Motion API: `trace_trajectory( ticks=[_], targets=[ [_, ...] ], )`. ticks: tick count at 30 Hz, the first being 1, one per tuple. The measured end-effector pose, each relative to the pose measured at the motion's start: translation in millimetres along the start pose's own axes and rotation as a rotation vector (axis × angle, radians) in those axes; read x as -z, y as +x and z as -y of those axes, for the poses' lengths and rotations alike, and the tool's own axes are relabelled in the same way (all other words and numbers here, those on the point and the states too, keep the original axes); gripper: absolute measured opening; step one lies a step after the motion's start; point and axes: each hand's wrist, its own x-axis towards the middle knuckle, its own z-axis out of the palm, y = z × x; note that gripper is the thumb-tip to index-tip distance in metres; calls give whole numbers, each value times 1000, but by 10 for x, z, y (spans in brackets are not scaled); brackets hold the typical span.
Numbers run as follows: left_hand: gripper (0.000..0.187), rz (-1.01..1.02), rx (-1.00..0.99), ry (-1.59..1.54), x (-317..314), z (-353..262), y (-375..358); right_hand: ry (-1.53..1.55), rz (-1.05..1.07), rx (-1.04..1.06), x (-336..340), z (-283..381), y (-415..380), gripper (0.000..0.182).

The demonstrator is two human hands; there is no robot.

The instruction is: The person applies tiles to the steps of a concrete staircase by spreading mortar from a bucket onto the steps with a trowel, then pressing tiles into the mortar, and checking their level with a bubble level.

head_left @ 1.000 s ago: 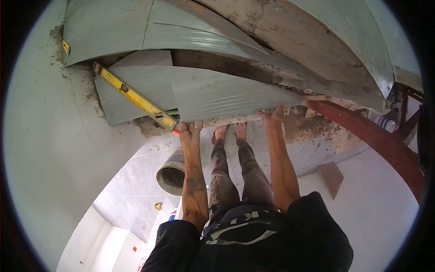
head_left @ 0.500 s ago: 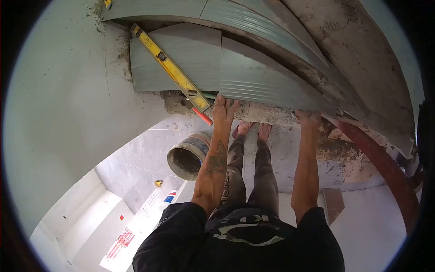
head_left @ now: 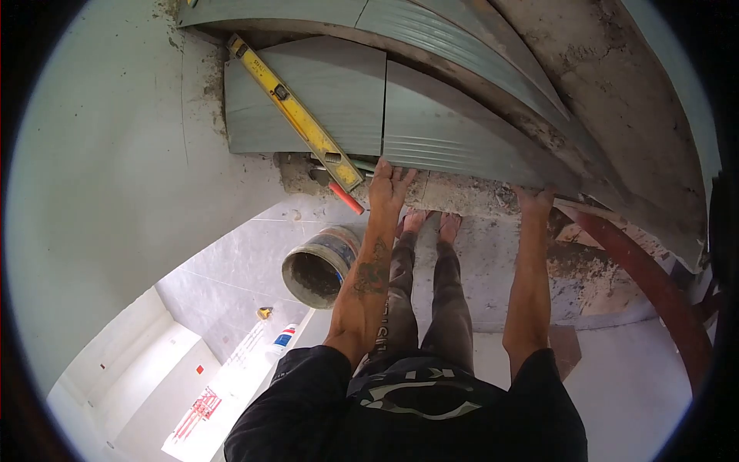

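A grey-green tile with ridged lines [head_left: 462, 127] lies on a curved stair step. My left hand [head_left: 390, 186] grips its front edge near the left corner, thumb up and fingers at the rim. Further right, my right hand [head_left: 533, 204] holds the same front edge, its fingertips partly hidden at the tile. A second grey-green tile [head_left: 323, 85] lies to the left, with a dark narrow gap between the two. Across that left tile rests a yellow spirit level [head_left: 296, 114], slanting toward my left hand. A red-handled tool [head_left: 346, 199] sits just below the level's near end.
A mortar-stained bucket [head_left: 319, 269] lies tipped on the floor left of my legs. Above, another tiled step [head_left: 431, 38] curves away. A pale wall [head_left: 108, 154] bounds the left side, and a reddish-brown curved band [head_left: 639, 269] runs at right.
The ridged tile has shifted slightly right with both hands on it. The joint between the two tiles has widened into a visible dark gap. The view has shifted a little.
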Motion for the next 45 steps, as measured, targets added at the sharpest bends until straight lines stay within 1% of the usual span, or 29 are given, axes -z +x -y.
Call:
trace_trajectory(
  ticks=[5,7,8,11,13,14,16,20,23,26,28,29,31,32,34,35,37,38,40,41,43,44,45],
  targets=[
    [33,19,-17,3,41,7,58,22,52,-21,-49,-31,-54,67],
    [29,-44,-25,9,26,5,55,-128,-61,31,-35,-33,-43,67],
    [29,-42,-25,11,13,1,58,-125,-60,31,-33,-35,-29,67],
    [32,-23,-24,-4,19,-9,81,-121,-57,49,42,-41,44,67],
    [37,-27,-41,13,0,-42,64,-13,27,35,37,-87,-6,65],
    [37,-33,-40,16,4,-61,36,-13,21,32,61,-99,-6,65],
    [40,34,-24,-36,14,-70,76,-25,-17,36,104,-79,137,65],
    [41,56,-33,0,-4,-88,64,-65,-96,26,150,-68,238,65],
    [41,64,-22,-52,-21,-68,48,-107,-61,59,63,-56,115,65],
    [40,99,-34,-32,-25,-96,69,-73,-26,38,-30,-92,11,65],
    [34,25,-42,-39,-23,-73,86,-105,-9,22,6,-70,46,64],
    [34,26,-37,-39,-25,-66,103,-103,-12,27,16,-50,75,64],
    [25,38,-34,-56,30,-70,163,-127,-81,48,-60,-61,33,65],
    [25,41,-33,-56,52,-65,188,-125,-79,50,-96,-70,1,65],
    [18,33,-46,-66,27,-67,183,-116,-72,36,-84,-65,23,66],
    [18,34,-42,-66,20,-70,180,-115,-74,39,-69,-67,35,66],
    [17,38,-40,-48,20,-80,179,-82,2,14,-18,-57,100,66],
    [17,38,-30,-48,17,-75,187,-82,-4,22,2,-38,142,66],
    [16,-47,-51,-42,20,-81,183,-87,-38,28,-12,-71,120,66],
    [16,-44,-26,-40,39,-90,184,-83,-51,50,-21,-81,99,66],
    [19,-8,-34,-27,88,-79,211,-90,-128,104,-102,-81,-48,58],
    [19,-2,-6,-26,90,-47,218,-84,-141,130,-134,-52,-81,58],
    [23,47,-20,-62,79,-47,222,-52,-135,92,-174,-51,-71,59]
  ],
)
